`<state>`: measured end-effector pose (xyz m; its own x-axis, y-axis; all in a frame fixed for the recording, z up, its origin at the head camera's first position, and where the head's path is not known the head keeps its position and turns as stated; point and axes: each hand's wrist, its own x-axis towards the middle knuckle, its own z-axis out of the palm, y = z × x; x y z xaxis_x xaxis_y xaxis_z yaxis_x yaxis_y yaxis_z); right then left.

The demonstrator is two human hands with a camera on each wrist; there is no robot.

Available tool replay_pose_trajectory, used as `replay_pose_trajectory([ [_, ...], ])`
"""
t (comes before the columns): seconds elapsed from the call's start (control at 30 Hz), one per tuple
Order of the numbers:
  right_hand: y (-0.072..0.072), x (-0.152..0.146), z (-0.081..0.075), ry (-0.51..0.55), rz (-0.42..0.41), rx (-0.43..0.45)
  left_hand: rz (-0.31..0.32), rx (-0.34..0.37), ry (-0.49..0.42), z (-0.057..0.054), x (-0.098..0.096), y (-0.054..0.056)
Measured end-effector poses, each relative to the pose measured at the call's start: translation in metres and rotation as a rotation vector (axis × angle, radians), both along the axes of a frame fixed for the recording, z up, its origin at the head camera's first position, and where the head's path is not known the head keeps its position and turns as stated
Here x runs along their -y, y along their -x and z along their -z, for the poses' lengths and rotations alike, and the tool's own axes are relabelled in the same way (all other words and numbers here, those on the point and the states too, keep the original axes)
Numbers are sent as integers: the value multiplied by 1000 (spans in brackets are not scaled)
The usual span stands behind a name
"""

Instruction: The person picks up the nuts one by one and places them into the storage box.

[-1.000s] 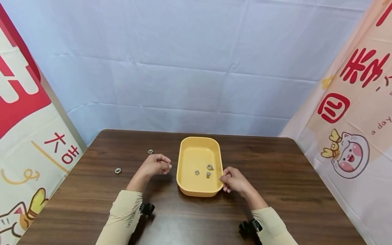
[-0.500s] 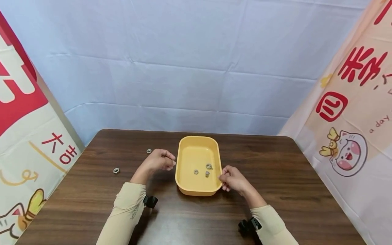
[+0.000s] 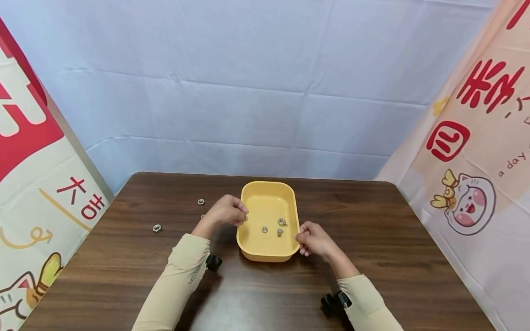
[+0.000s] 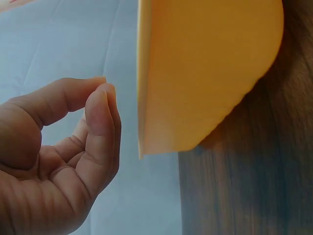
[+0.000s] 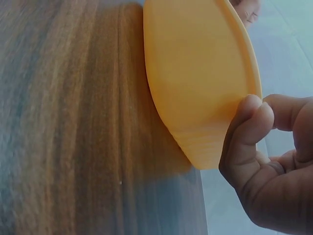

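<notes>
My left hand [image 3: 229,210] is over the left rim of the yellow plastic box [image 3: 269,248], thumb and index fingertips pinched together. A tiny metallic glint, apparently a small nut [image 3: 246,218], shows at those fingertips in the head view; in the left wrist view the fingers hide it. My right hand [image 3: 314,239] pinches the box's right rim near its front corner, thumb and curled fingers against the wall [image 5: 195,73]. Inside the box lie a larger hex nut [image 3: 282,222], a smaller nut [image 3: 264,229] and a little metal piece [image 3: 279,232].
On the dark wood table [image 3: 372,239], a hex nut [image 3: 157,228] lies at the far left. Another nut [image 3: 201,202] sits behind my left hand, with a small metal piece [image 3: 203,216] beside the wrist. A pale cloth [image 3: 232,115] hangs behind the table.
My left hand has moved right and slightly away from me, from beside the box to over its left rim. The right hand keeps its grip on the rim.
</notes>
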<state>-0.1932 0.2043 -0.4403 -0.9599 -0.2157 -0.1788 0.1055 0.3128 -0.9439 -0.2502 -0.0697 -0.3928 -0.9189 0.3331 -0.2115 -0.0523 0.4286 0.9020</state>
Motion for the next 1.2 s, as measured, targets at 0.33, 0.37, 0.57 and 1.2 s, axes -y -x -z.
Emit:
replay_pose_trajectory([
  [0.33,-2,-1,0,7,1,10,23,-44,153,-2,-20,9],
  [0.37,-2,-1,0,9,-2,9,26,-47,170,-2,-21,10],
  [0.57,-3,-1,-3,18,-6,3,72,-62,230,-10,-31,15],
  [1.2,-1,1,-2,-41,1,-20,201,-53,532,-19,-50,43],
])
